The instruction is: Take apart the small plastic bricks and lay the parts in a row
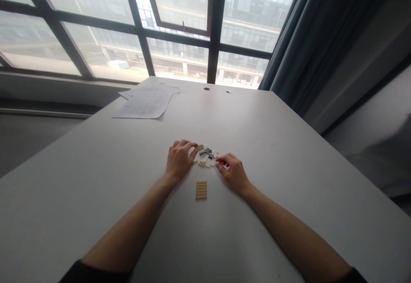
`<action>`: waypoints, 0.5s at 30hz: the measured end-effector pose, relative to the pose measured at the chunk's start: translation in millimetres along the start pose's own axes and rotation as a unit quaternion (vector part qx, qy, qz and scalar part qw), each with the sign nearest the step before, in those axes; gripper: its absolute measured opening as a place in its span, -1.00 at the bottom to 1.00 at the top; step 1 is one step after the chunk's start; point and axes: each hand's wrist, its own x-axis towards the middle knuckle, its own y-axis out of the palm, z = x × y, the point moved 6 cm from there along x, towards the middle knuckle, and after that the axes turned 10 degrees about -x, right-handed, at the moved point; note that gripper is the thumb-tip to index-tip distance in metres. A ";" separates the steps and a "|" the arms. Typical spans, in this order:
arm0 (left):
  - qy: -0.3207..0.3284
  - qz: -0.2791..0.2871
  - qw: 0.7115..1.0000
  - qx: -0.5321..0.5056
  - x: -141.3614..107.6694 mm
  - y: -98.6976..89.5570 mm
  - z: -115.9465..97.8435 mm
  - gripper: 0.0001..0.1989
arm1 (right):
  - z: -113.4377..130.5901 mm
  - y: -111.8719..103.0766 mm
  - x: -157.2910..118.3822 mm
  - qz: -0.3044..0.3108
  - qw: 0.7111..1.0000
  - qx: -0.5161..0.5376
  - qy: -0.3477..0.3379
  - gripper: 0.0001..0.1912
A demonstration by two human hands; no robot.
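Observation:
A small pile of building bricks lies on the table between my two hands. My left hand [180,159] pinches a tan brick [200,147] at the pile's far left edge, thumb and index finger closed on it. At the right edge of the pile, the bent fingers of my right hand [234,172] come together beside the white bricks [210,162]; whatever is between the fingertips is too small to make out. Grey bricks [204,152] and dark bricks [210,156] sit mid-pile, with a tan brick [202,163] in front. Nearer to me, a tan studded plate [201,190] lies flat, apart from both hands.
The white table [257,133] stretches toward the windows [180,56]. Printed papers [144,103] overlap at its far left. Two small round fittings, one dark [206,89], lie near the far edge. A dark curtain [298,47] hangs at the right.

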 end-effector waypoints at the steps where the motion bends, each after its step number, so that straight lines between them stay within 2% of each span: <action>1: 0.013 -0.011 0.999 -0.031 -5.7 -6.4 -6.9 -0.81 | -0.6 0.0 0.5 0.000 0.999 0.044 0.024 -0.87; 3: 0.051 -0.011 0.995 -0.088 -18.3 -17.1 -24.1 -0.83 | 1.0 4.5 0.9 0.018 0.984 0.161 0.077 -0.78; 5: 0.082 -0.008 0.989 -0.120 -29.8 -25.6 -39.9 -0.86 | 8.7 12.6 -0.2 0.054 0.953 0.276 0.111 -0.73; 8: 0.087 -0.013 0.984 -0.153 -39.9 -32.7 -50.1 -0.92 | 22.2 17.7 -3.7 0.076 0.922 0.358 0.125 -0.75; 11: 0.111 -0.023 0.977 -0.180 -45.5 -35.1 -49.5 -0.97 | 29.8 11.0 -7.1 0.056 0.928 0.354 0.101 -0.78; 15: 0.228 -0.076 0.959 -0.149 -57.8 -43.4 -51.5 -0.93 | 43.8 -7.2 -8.9 0.022 0.957 0.290 0.003 -0.82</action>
